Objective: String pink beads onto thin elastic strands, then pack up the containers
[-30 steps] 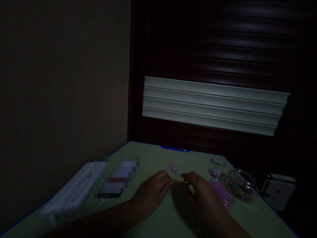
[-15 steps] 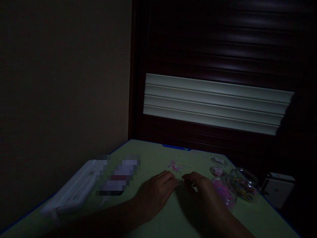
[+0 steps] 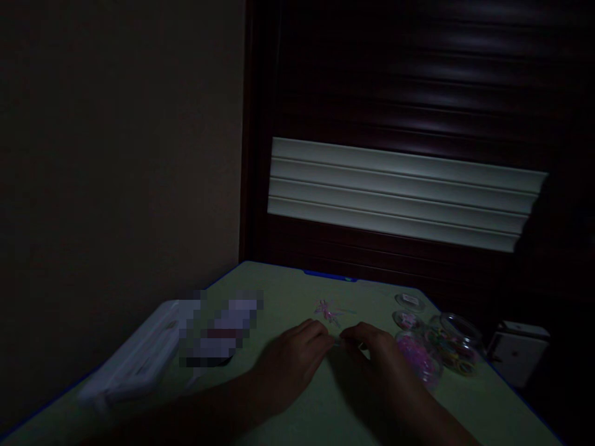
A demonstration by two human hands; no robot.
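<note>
Near the middle of the pale green table (image 3: 307, 409), my left hand (image 3: 297, 362) is closed in a pinch around a small, thin item (image 3: 337, 340) too dim to identify. My right hand (image 3: 376, 353) meets it from the right, its thumb and forefinger pinched at the other end of that item. Just beyond the fingertips lies a small pile of pink and pale strands (image 3: 328, 311). Beside my right hand stands a clear round container of pink and purple pieces (image 3: 416, 356).
A clear jar of colourful bands (image 3: 458, 347) is at the right edge, with two round lids (image 3: 409, 301) behind. A white tray (image 3: 134, 356) and a blurred-out object (image 3: 223, 331) lie left. A white box (image 3: 520, 353) stands beyond the right edge.
The fingertips of my right hand have moved slightly left and down, closer to my left hand. The view has shifted very slightly.
</note>
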